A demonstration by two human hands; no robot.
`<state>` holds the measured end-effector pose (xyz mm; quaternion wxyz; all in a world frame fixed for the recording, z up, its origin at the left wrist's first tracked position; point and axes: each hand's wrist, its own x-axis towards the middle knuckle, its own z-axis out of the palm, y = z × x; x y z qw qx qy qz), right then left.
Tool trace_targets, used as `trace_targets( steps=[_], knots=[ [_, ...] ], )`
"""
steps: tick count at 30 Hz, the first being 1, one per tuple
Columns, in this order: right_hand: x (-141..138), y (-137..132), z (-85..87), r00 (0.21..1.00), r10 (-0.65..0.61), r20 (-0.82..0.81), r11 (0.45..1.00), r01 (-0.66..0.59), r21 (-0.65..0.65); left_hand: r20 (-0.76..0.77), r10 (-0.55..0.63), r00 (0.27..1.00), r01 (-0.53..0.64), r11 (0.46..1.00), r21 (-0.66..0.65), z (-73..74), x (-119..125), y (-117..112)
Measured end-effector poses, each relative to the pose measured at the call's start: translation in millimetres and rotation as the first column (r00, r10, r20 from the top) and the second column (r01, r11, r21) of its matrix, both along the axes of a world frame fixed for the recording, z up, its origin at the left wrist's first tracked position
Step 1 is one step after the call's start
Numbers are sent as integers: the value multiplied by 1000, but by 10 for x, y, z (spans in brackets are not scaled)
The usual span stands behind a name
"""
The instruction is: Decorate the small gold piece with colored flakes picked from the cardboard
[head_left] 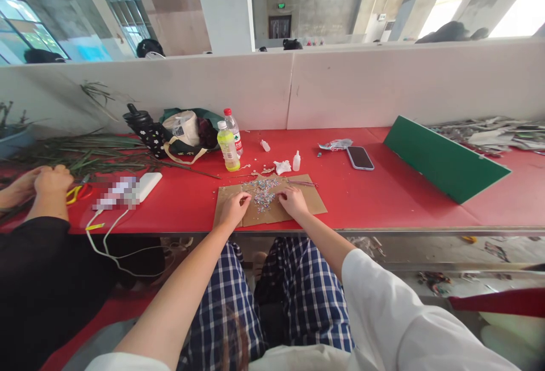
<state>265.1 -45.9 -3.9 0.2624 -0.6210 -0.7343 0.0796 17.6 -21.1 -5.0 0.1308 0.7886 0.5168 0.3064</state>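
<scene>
Head view: left hand (pixel 233 209) curled narrowly at the edge of a pile of multicoloured fragments (pixel 261 194), any hold unclear; right hand (pixel 293 200) spread open beside it, on a cardboard sheet (pixel 272 216) near the front edge of the red tabletop (pixel 361 200).

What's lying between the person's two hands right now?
In the head view, small multicoloured flakes lie between the left hand and the right hand, scattered on a brown cardboard sheet.
</scene>
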Motion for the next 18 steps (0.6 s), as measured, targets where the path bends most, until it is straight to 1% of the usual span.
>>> trace_targets(
  steps=[5,11,18],
  knots=[
    [4,-5,13,1000,7,-8,1000,-7,3,31,6,1000,-5,1000,-20,-10,1,1],
    [-2,-5,12,1000,-19,-11,1000,19,4,90,3,996,1,999,-50,-26,-6,5],
    [-4,13,-24,999,-40,-10,999,40,12,105,19,994,-13,998,-63,-43,-15,27]
  ],
)
